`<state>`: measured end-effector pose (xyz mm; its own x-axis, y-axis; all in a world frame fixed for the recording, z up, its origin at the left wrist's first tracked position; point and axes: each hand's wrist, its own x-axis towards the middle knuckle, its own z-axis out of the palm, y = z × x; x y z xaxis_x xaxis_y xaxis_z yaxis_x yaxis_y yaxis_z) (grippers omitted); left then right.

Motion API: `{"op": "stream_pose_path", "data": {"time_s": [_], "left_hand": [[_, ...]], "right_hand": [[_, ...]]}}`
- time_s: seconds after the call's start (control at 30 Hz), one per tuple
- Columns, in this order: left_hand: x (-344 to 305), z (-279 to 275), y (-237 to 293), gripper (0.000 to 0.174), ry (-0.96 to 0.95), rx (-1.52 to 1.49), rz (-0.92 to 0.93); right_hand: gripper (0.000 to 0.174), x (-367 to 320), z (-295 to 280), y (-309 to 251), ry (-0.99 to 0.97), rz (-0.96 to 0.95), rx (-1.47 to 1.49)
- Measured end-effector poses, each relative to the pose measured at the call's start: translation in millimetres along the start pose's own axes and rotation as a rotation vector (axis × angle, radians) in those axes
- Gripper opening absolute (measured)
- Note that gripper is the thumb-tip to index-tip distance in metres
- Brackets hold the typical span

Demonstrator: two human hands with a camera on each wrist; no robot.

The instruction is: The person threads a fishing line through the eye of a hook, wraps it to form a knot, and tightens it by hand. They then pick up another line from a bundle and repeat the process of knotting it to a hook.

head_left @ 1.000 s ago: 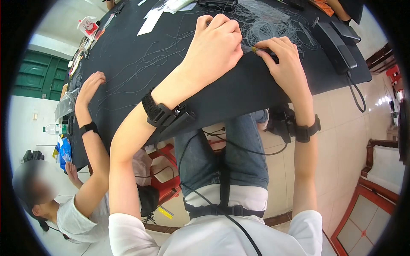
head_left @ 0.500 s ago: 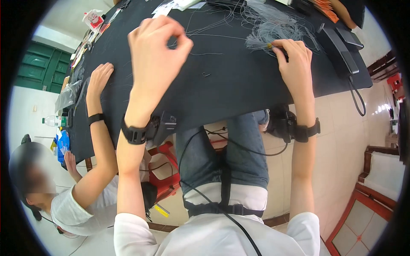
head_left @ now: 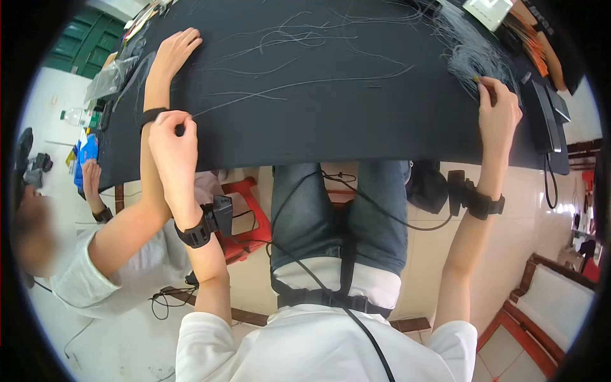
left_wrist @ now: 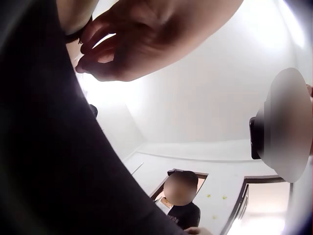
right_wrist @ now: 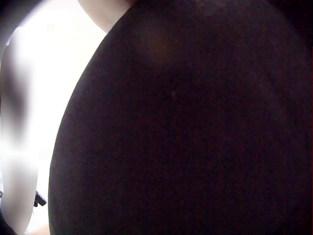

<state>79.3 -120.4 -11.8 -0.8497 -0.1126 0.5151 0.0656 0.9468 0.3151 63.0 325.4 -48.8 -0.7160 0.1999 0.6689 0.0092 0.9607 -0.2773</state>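
At the right of the table, my right hand pinches the yellow-bound end of a loose bundle of thin grey strands, which fans out beyond the fingers. My left hand is far to the left, near the table's front edge, thumb and forefinger curled together in a ring. From its fingertips a single long grey strand stretches rightward over the black tabletop. In the left wrist view the left hand shows bent fingers meeting the thumb. The dark table underside fills most of the right wrist view.
More loose strands lie across the black table. Another person's hand rests on it at the left, that arm passing beside my left hand. Dark boxes with a cord stand at the right edge, near a white box.
My left hand has swung from beside the bundle to the far left and nearer my body, with a strand trailing from it. The right hand keeps its pinch and appears farther right.
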Motion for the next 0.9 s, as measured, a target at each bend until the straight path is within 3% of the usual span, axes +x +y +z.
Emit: {"op": "stream_pose_path", "data": {"time_s": [0.1,0.17,0.3,0.33,0.4,0.43,0.57,0.7,0.83,0.9], "left_hand": [[-11,5,-15,0.013,0.010,0.013,0.117],[-17,6,-12,0.021,0.085,0.058,0.049],[-19,-5,-1,0.027,0.168,0.003,0.051],[-17,-12,9,0.027,0.180,-0.046,0.048],[-10,-30,30,0.028,0.074,-0.190,0.116],[-4,-40,41,0.028,0.020,-0.260,0.153],[17,-60,85,0.030,-0.271,-0.368,0.567],[40,-20,117,0.029,-0.426,-0.617,0.752],[72,37,134,0.025,-0.826,-0.989,0.416],[83,70,133,0.021,-0.910,-1.135,0.289]], "right_hand": [[0.014,1,0,-2,0.047,-0.020,-0.029],[0.015,3,1,-7,0.163,-0.040,-0.062],[0.014,-1,-16,-35,0.118,0.021,0.149],[0.013,-6,-20,-52,0.003,0.031,0.235],[0.012,-17,-23,-80,-0.371,0.030,0.457],[0.013,-18,-21,-91,-0.481,-0.080,0.482],[0.013,-9,-11,-121,-0.530,-0.129,0.525],[0.013,-3,-2,-122,-0.636,-0.115,0.520],[0.008,0,-5,-121,-0.683,-0.181,0.514],[0.008,2,-6,-122,-0.712,-0.251,0.470]]}}
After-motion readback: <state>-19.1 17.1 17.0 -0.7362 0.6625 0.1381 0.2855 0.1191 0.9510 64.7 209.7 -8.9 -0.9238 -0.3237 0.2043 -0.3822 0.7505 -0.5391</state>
